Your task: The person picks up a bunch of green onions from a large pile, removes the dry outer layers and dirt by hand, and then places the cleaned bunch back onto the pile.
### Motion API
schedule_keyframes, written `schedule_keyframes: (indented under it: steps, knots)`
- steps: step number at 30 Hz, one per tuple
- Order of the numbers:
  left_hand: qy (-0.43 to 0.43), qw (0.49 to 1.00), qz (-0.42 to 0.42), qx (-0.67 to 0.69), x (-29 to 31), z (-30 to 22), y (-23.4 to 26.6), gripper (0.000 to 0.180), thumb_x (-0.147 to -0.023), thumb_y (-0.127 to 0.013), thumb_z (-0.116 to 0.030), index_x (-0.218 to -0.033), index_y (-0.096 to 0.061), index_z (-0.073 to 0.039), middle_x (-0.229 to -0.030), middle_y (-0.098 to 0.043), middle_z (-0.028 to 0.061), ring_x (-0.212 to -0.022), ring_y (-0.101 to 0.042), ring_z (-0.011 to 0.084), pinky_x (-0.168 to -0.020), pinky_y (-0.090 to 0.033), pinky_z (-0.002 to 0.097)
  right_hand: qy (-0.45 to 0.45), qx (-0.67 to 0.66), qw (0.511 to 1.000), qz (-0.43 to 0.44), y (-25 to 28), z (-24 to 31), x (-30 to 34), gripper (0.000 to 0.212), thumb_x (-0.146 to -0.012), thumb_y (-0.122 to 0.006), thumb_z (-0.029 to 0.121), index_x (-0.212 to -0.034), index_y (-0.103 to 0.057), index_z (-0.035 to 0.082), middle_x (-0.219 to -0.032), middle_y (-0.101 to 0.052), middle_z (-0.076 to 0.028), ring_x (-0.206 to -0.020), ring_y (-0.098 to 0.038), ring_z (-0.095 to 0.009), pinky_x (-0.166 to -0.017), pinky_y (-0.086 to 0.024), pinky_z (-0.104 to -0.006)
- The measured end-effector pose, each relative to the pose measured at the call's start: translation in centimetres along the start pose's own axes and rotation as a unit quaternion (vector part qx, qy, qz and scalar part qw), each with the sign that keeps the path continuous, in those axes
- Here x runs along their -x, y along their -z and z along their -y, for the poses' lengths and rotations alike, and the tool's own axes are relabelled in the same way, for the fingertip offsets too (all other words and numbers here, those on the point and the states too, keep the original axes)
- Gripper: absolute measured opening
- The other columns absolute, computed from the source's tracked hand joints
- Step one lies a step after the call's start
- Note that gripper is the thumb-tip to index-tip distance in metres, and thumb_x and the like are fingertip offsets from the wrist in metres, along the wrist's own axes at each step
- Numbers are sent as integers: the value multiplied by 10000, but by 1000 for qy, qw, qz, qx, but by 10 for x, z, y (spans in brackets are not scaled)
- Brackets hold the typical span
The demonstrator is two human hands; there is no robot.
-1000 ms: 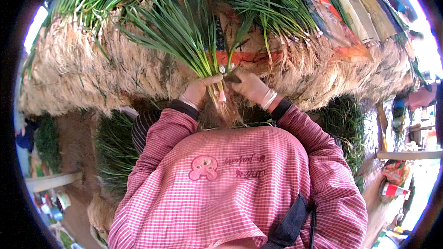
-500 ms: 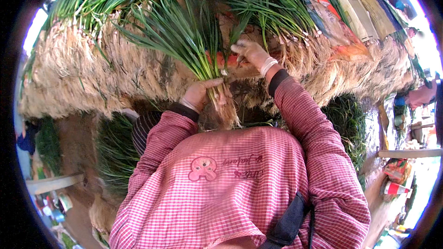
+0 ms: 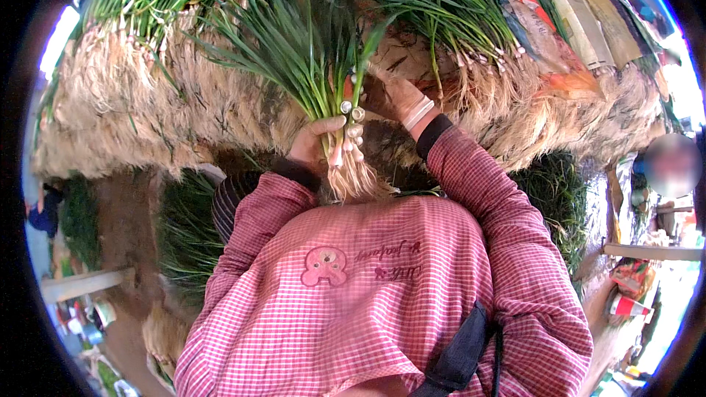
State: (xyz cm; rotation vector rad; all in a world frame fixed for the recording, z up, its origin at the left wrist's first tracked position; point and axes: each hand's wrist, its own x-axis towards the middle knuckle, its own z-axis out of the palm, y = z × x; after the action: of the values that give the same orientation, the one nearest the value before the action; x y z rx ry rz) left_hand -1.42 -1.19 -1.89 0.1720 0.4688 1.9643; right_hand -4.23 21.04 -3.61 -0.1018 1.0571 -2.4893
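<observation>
My left hand point(image 3: 312, 141) is closed round the lower stalks of a bunch of green garlic point(image 3: 312, 66). Its long flat leaves fan up and away, while the pale bulbs and stringy roots point(image 3: 357, 176) hang toward my chest. To the right of the bunch, my right hand point(image 3: 401, 95) is close to a stalk at the bunch's edge. Its fingertips are shadowed and partly hidden, so I cannot make out whether they grip that stalk. A pale band circles the right wrist.
Beyond my hands a long heap of dry root fibres point(image 3: 169, 121) curves across. More green garlic lies on it at the left point(image 3: 151, 0) and right point(image 3: 463, 15). Printed sacks point(image 3: 544, 29) cover its far right. Dark greens point(image 3: 187, 228) lie below, left; a traffic cone point(image 3: 629, 305) stands right.
The bunch has tilted in my left hand, bringing its bulbs and roots into clearer view. My right hand has shifted slightly down and left, in against the bunch's edge.
</observation>
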Motion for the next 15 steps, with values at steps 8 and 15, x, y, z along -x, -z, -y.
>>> schedule_keyframes:
  steps: [8,15]
  knots:
    - [2,1000,11,-21,1,0,2,321,-908,-609,-203,-1172,-553,-29,-879,-591,28,-707,-620,147,-743,-569,431,72,215,969,-93,-13,-5,11,258,-1018,-505,281,-1136,-604,74,-1004,-659,-48,-957,-639,-216,-862,-521,-401]
    - [-41,993,-40,-107,-5,-1,-15,488,-934,-592,-204,-1360,-483,7,-1123,-633,114,-918,-648,237,-775,-579,469,-171,835,522,30,22,-75,106,363,-898,-563,274,-1230,-617,139,-1081,-689,-200,-962,-679,-357,-818,-532,-477]
